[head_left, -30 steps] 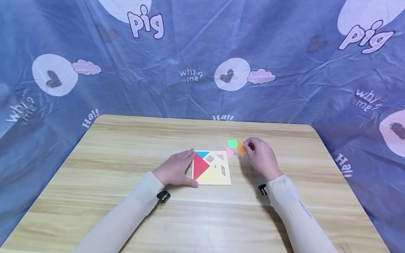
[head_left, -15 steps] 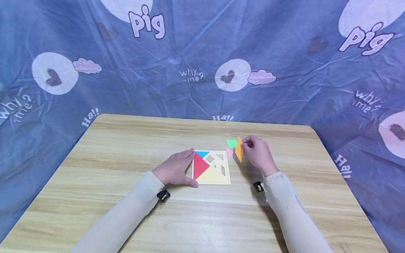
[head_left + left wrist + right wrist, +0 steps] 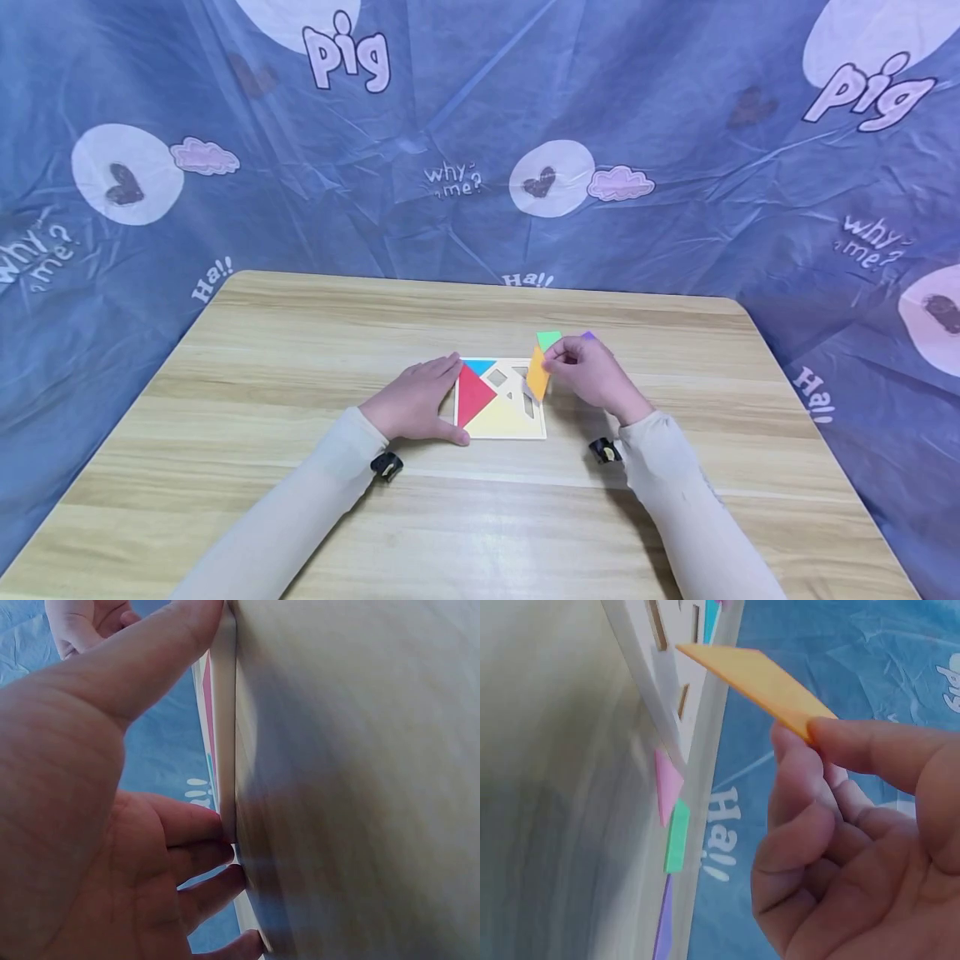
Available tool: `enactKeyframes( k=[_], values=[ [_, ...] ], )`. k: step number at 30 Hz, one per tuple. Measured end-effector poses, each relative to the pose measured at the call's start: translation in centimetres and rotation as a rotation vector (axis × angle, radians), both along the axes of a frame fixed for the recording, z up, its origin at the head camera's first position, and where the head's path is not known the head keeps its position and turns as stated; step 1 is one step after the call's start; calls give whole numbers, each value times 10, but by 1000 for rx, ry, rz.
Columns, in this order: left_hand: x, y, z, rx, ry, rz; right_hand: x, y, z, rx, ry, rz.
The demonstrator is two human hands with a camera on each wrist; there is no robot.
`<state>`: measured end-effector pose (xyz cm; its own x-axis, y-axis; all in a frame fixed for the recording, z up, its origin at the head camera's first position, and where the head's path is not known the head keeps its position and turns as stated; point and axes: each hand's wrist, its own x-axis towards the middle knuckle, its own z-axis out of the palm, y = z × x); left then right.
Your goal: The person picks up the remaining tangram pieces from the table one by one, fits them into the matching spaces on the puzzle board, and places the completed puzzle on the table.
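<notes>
My right hand (image 3: pixel 596 373) pinches an orange parallelogram tangram piece (image 3: pixel 537 375) between thumb and fingertips. The piece is tilted up over the right part of the wooden tangram board (image 3: pixel 538 430). My left hand (image 3: pixel 416 402) holds the board at its left side, thumb at the near corner and fingers at the far one. A red triangle (image 3: pixel 472 395), a pale yellow triangle (image 3: pixel 501 420) and a blue triangle (image 3: pixel 477 365) sit in the board; several cut-outs on its right show bare. In the right wrist view, a pink triangle (image 3: pixel 667 786) lies by the board's corner.
Behind the right hand lie a green piece (image 3: pixel 549 339) and a partly hidden purple piece (image 3: pixel 588 336). The wood-grain table (image 3: pixel 315 333) ends at a blue printed cloth (image 3: pixel 390 225) at the back and sides.
My right hand has carried the orange piece left and nearer, from beside the green piece to over the board's right edge, exposing the purple piece. My left hand has stayed put.
</notes>
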<state>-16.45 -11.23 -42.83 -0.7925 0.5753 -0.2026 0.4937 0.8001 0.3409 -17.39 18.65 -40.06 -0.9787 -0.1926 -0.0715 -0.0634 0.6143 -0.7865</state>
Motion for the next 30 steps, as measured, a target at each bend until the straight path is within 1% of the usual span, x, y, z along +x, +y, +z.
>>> enactKeyframes(
  k=[2,5,10,16,22,30],
  values=[
    [0,0,0,2,1,-1,1,-3,-1,-3,-7,30],
    [0,-1,0,-2,0,-2,1,-8,-3,10,-11,51],
    [0,-2,-1,-4,-3,-1,1,-13,-7,40,-18,50],
    [0,-1,-1,0,-3,-5,1,-15,-10,45,-75,56],
    [-1,-1,-2,-2,-4,-9,2,-15,-15,63,-126,83],
    [-1,-1,-2,5,-8,-10,2,-17,-18,140,-127,102]
  ],
)
